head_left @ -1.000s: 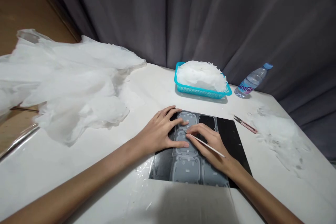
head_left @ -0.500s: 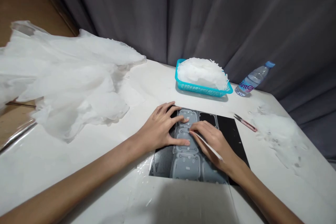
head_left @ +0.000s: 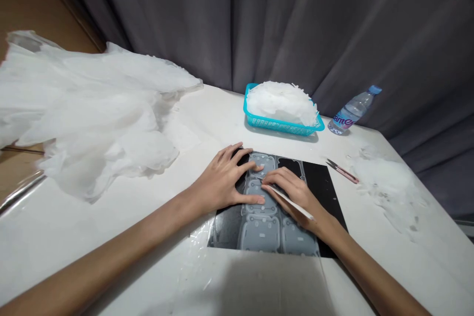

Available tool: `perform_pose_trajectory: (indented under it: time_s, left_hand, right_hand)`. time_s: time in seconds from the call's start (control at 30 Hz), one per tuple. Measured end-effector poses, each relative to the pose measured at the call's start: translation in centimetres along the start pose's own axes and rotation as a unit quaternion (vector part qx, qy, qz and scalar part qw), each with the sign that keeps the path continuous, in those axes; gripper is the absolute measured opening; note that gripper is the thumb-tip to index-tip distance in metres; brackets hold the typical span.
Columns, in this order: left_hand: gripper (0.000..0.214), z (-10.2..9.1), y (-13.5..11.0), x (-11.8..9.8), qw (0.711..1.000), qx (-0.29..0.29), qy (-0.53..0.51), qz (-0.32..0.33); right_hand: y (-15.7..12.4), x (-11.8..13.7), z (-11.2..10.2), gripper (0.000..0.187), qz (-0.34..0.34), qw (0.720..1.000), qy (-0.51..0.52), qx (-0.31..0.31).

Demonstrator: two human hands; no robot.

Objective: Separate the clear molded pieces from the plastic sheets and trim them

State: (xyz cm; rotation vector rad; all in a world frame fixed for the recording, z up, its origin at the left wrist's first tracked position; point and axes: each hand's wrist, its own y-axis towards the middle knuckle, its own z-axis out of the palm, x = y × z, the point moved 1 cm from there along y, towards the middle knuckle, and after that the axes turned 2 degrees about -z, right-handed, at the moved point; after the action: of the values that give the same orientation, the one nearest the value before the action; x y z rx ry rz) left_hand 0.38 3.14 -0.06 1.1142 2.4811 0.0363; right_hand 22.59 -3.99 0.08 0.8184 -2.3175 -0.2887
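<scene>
A translucent film sheet (head_left: 264,229) with several rounded-rectangle cut-outs lies on a black mat (head_left: 328,192) in front of me. My left hand (head_left: 224,182) lies flat on the sheet with its fingers spread, pressing it down. My right hand (head_left: 294,192) is closed in a pinch on a thin white stick tool (head_left: 292,202). The tool's tip touches the sheet just beside my left thumb.
A big heap of white film (head_left: 96,118) covers the table's left side. A teal basket (head_left: 281,126) piled with white pieces stands behind the mat, a water bottle (head_left: 351,111) to its right. Small pink snips (head_left: 342,172) and white scraps (head_left: 388,180) lie at the right.
Both hands stay on the sheet; the right hand with the tool has edged slightly up and left. The view has shifted a little.
</scene>
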Motion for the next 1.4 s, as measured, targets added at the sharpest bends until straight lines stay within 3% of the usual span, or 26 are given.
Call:
perform_pose_trajectory:
  time_s: [0.13, 0.23, 0.3, 0.43, 0.6, 0.7, 0.83, 0.9, 1.03, 1.07, 1.13, 1.2, 1.27, 1.4]
  left_hand:
    - [0.08, -0.1, 0.0, -0.1, 0.999, -0.016, -0.028, 0.0]
    - [0.08, -0.3, -0.2, -0.4, 0.995, -0.062, -0.038, -0.072]
    - [0.066, -0.3, -0.4, -0.7, 0.989, -0.074, -0.059, -0.117]
    - [0.044, 0.0, -0.5, -0.9, 0.975, -0.059, -0.143, -0.157]
    - [0.036, 0.6, 0.1, -1.2, 0.95, -0.033, -0.255, -0.177]
    - [0.035, 0.8, 0.3, -1.3, 0.941, -0.016, -0.289, -0.173]
    - [0.037, 0.8, 0.2, -1.0, 0.934, 0.001, -0.311, -0.176]
    - [0.036, 0.3, 0.2, -0.9, 0.932, -0.011, -0.314, -0.18]
    - [0.039, -1.5, 0.1, -1.8, 0.923, -0.109, -0.292, -0.227]
    - [0.044, -1.8, 0.1, -2.2, 0.914, -0.107, -0.309, -0.24]
    - [0.055, -1.9, 0.3, -3.0, 0.879, -0.048, -0.398, -0.257]
    - [0.058, -1.3, 0.4, -3.5, 0.822, 0.012, -0.505, -0.264]
    - [0.05, -0.5, 0.5, -3.7, 0.77, 0.034, -0.581, -0.262]
    - [0.041, 0.5, 0.3, -3.5, 0.713, 0.055, -0.652, -0.252]
  right_hand:
    - [0.0, -0.3, 0.4, 0.021, -0.022, 0.996, -0.084, 0.012]
    - [-0.1, -1.0, 1.2, 0.033, -0.022, 0.99, -0.141, 0.004]
    - [0.0, -1.4, 1.6, 0.037, -0.018, 0.986, -0.163, -0.005]
    - [0.2, -1.1, 1.5, 0.032, -0.036, 0.984, -0.174, -0.02]
    - [0.4, 0.0, 0.8, 0.028, -0.071, 0.982, -0.167, -0.055]
    - [0.8, -0.9, -0.2, 0.025, 0.015, 0.986, -0.102, -0.129]
    - [0.9, -2.5, -2.1, 0.021, 0.145, 0.952, -0.035, -0.269]
    - [0.7, -2.3, -2.4, 0.019, 0.134, 0.957, -0.014, -0.258]
    - [-0.1, -0.4, -1.3, 0.025, 0.073, 0.979, 0.009, -0.188]
    - [-0.3, 0.2, -0.9, 0.027, 0.061, 0.982, 0.016, -0.178]
    - [-0.6, 1.3, -0.3, 0.031, 0.031, 0.988, 0.041, -0.145]
    - [-0.8, 2.1, -0.2, 0.033, 0.007, 0.992, 0.08, -0.101]
    - [-1.1, 2.5, -0.7, 0.035, 0.005, 0.991, 0.112, -0.077]
    - [-1.6, 1.9, -2.6, 0.03, 0.067, 0.986, 0.086, -0.128]
